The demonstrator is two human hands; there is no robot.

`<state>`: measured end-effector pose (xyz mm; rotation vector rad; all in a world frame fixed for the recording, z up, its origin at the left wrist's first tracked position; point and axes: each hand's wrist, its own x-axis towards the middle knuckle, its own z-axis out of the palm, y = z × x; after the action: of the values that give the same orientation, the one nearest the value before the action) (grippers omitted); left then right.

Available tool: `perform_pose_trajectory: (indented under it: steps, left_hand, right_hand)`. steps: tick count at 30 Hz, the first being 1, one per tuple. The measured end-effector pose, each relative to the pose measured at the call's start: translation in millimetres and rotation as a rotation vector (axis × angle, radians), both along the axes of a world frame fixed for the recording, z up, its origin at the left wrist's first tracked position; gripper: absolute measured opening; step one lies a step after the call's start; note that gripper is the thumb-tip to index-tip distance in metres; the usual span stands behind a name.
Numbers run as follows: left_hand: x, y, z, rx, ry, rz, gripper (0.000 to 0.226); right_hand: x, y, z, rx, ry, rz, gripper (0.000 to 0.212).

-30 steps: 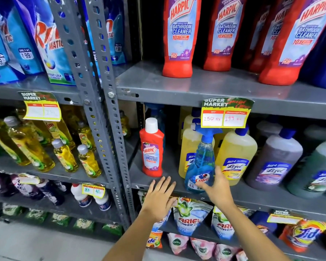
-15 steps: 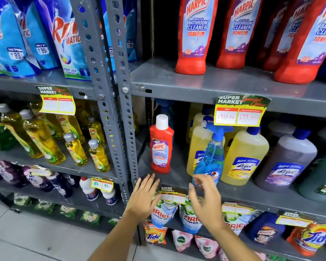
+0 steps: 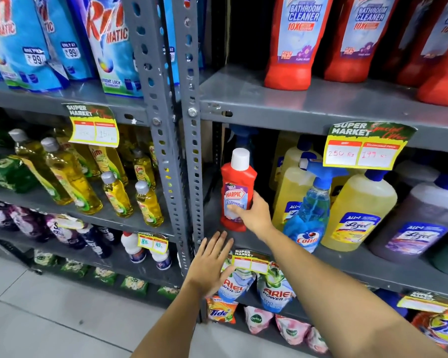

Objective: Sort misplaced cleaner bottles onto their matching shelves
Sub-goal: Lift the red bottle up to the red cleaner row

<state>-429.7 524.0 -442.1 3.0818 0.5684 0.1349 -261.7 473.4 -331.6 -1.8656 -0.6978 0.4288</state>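
your right hand (image 3: pixel 254 215) grips the small red harpic bottle (image 3: pixel 237 192), upright, white cap up; your left hand (image 3: pixel 211 262) hovers spread wide.

I see a supermarket aisle: grey slotted-steel shelving (image 3: pixel 321 109) stocked with cleaning products, carrying yellow "Super Market" price tags (image 3: pixel 365 148).

Bright even light, wide-angle warp, slight blur.

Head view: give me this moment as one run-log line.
right hand: gripping small red Harpic bottle | bottle: upright on Lizol shelf | left hand: open, empty, at shelf edge | target: upper Harpic shelf
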Motion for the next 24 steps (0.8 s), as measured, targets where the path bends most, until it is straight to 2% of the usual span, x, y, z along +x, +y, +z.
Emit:
perform_pose_trajectory:
  steps: [7,12,15,17,21,24]
  left_hand:
    - [-2,-2,-5,0.02,0.017,-0.02,0.074]
    - [-5,-8,5,-0.166,-0.129,-0.034,0.072]
    - [-2,-13,33,-0.254,-0.277,-0.107,0.068]
    - [9,-16,70,-0.238,-0.392,-0.139,0.064]
    - [42,-22,185,-0.077,-0.862,-0.295,0.046]
    - [59,-22,273,0.105,-1.082,-0.384,0.035]
  right_hand:
    - [-5,-21,11,0.007,-0.053,-0.003,0.05]
    - [-34,-78,53,0.185,-0.05,0.045,0.037]
    - [-52,-115,107,0.341,-0.065,0.067,0.04]
    - [-55,-136,146,0.454,-0.102,0.071,0.043]
    - [-40,-159,235,0.666,-0.274,0.056,0.038]
    - [-7,-162,291,0.743,-0.397,0.011,0.035]
